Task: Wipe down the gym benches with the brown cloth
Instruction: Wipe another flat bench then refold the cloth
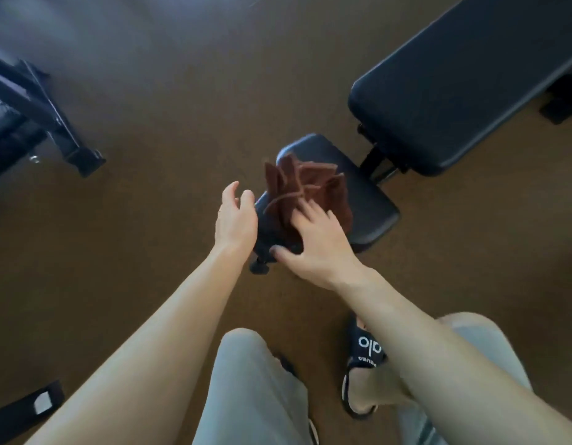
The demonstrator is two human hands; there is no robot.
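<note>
Right hand (313,242) spread wide, fingers straight, fingertips touching the brown cloth (305,191), no grip. Left hand (235,216) open and relaxed at the cloth's 9 o'clock, holding nothing. Cloth is bunched, folds sticking up, blurred, over the small black seat pad of the bench (371,203). Long back pad (470,85) at 2 o'clock.

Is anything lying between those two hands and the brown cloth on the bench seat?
Nothing visible. The brown cloth sits bunched on the seat pad; the right hand is already at its near edge, and the open left hand is just beside it.
</note>
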